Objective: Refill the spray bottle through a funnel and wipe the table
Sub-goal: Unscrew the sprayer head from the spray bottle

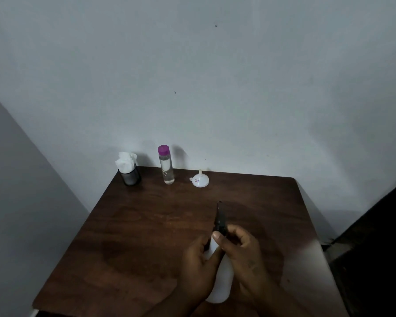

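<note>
Over table [146,225], left hand [197,268], right hand [242,255] gripping half-hidden spray bottle [224,280]

You hold the white spray bottle [224,280], black top on. Far behind it the white funnel [200,181] sits spout up. Behind-left stands the clear bottle [167,168], purple cap on.

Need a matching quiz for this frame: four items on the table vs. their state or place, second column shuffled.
Things:
1 spray bottle
2 funnel
3 clear bottle
4 black cup

States:
A upright at the far edge, purple cap
B wide end down, spout up
C far left, stuffed with white tissues
D gripped by left hand and right hand

Pairs: 1-D, 2-B, 3-A, 4-C
</note>
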`<action>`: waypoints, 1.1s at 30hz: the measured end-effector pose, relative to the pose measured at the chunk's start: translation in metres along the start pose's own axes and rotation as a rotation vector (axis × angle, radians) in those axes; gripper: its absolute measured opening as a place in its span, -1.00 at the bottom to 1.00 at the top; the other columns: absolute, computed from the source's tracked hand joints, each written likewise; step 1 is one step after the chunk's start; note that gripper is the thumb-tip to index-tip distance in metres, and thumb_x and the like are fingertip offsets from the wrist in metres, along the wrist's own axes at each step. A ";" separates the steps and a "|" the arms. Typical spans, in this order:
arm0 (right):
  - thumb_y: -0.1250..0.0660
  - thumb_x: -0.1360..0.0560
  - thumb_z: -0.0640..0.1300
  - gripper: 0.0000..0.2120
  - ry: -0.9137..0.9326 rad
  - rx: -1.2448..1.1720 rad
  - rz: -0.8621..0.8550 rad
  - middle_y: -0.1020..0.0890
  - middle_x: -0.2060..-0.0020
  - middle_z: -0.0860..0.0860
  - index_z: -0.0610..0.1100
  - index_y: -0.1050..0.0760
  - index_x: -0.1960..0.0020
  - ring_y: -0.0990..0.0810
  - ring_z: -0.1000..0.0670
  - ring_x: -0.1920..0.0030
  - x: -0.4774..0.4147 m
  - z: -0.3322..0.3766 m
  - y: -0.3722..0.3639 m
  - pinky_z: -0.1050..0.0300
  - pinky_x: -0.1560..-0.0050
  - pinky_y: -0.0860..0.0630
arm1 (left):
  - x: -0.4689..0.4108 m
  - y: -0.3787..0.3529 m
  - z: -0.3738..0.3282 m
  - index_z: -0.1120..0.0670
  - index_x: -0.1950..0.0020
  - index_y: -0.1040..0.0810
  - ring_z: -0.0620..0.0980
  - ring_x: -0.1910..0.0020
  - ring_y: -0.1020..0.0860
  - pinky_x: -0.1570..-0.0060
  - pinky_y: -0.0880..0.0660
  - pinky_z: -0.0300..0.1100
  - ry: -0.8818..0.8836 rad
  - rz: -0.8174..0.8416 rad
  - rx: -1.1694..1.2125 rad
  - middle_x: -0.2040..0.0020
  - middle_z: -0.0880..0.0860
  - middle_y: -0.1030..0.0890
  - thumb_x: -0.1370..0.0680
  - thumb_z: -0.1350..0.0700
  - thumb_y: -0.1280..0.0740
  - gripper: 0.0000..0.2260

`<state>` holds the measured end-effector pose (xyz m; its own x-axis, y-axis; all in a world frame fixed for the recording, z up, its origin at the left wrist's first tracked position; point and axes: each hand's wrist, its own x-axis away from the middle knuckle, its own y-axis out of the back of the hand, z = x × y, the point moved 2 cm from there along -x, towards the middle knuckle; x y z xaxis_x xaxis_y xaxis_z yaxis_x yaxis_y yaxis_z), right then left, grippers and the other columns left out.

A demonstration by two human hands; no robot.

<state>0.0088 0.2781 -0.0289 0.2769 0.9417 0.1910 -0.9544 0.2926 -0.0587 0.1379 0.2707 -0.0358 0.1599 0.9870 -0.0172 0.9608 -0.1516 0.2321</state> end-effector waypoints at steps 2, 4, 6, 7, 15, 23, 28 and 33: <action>-0.51 -0.46 0.00 -0.81 -0.063 -0.083 0.080 -0.75 -0.02 0.05 0.09 -0.70 -0.08 -0.72 0.05 -0.06 0.000 0.001 0.000 0.03 -0.08 -0.64 | -0.001 0.003 -0.001 0.10 0.07 -0.68 0.10 0.17 -0.69 0.13 -0.62 0.08 -0.005 0.012 0.006 0.18 0.12 -0.71 -0.60 0.03 -0.44 -0.85; -0.49 -0.46 0.02 -0.85 -0.083 -0.107 0.100 -0.75 0.03 0.06 0.17 -0.70 -0.03 -0.72 0.09 -0.01 0.001 0.005 -0.001 0.19 0.05 -0.63 | -0.002 0.005 -0.001 0.07 0.07 -0.69 0.04 0.17 -0.69 0.12 -0.63 0.03 -0.001 0.025 -0.004 0.17 0.09 -0.72 -0.60 0.06 -0.46 -0.89; -0.53 -0.38 0.13 -0.78 -0.046 -0.081 0.066 -0.75 0.08 0.07 0.17 -0.68 -0.01 -0.72 0.12 0.05 0.002 0.006 -0.005 0.23 0.11 -0.62 | -0.001 0.006 0.001 0.05 0.07 -0.69 -0.02 0.17 -0.70 0.16 -0.62 -0.06 0.021 0.013 -0.024 0.19 0.05 -0.72 -0.60 0.06 -0.47 -0.91; -0.55 -0.34 0.15 -0.75 -0.027 -0.052 0.028 -0.75 0.09 0.09 0.16 -0.66 0.00 -0.72 0.13 0.06 0.002 0.004 -0.006 0.22 0.13 -0.62 | 0.000 0.006 0.002 0.04 0.07 -0.68 -0.07 0.17 -0.69 0.17 -0.60 -0.13 0.031 0.005 -0.025 0.20 0.03 -0.72 -0.60 0.06 -0.47 -0.91; -0.40 -0.56 -0.20 -0.83 0.008 -0.097 -0.048 -0.75 0.23 0.08 0.00 -0.70 0.14 -0.71 0.15 0.19 0.002 0.006 -0.003 0.34 0.25 -0.58 | 0.001 0.004 -0.007 0.11 -0.05 -0.71 0.01 0.06 -0.74 0.01 -0.67 0.04 0.050 -0.018 0.068 0.09 0.07 -0.77 -0.56 0.03 -0.49 -0.83; -0.53 -0.44 -0.04 -0.86 0.140 0.005 -0.057 -0.72 0.13 0.06 0.12 -0.60 0.07 -0.71 0.11 0.11 0.000 0.011 -0.008 0.29 0.20 -0.60 | 0.000 0.004 -0.011 -0.01 -0.10 -0.71 -0.12 0.03 -0.73 0.03 -0.66 -0.08 0.000 -0.015 0.015 0.04 -0.05 -0.77 -0.63 0.08 -0.43 -0.91; -0.36 -0.57 -0.24 -0.76 0.060 -0.167 -0.078 -0.76 0.12 0.01 0.03 -0.73 0.11 -0.73 0.11 0.12 -0.004 0.011 -0.005 0.32 0.22 -0.59 | -0.007 0.006 -0.018 -0.02 -0.36 -0.63 -0.10 -0.25 -0.67 -0.24 -0.62 -0.01 -0.082 0.027 0.064 -0.23 -0.10 -0.72 -0.59 -0.11 -0.44 -0.63; -0.48 -0.47 0.00 -0.94 0.101 -0.099 -0.039 -0.74 0.18 0.00 0.07 -0.67 0.06 -0.72 0.07 0.19 -0.005 0.020 -0.009 0.21 0.20 -0.61 | -0.009 0.004 -0.013 -0.15 -0.43 -0.55 -0.15 -0.36 -0.59 -0.35 -0.55 0.07 -0.088 0.024 0.018 -0.32 -0.18 -0.66 -0.57 -0.23 -0.36 -0.55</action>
<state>0.0135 0.2680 -0.0100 0.3278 0.9399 0.0954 -0.9286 0.3391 -0.1510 0.1377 0.2622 -0.0215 0.2013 0.9746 -0.0977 0.9603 -0.1767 0.2158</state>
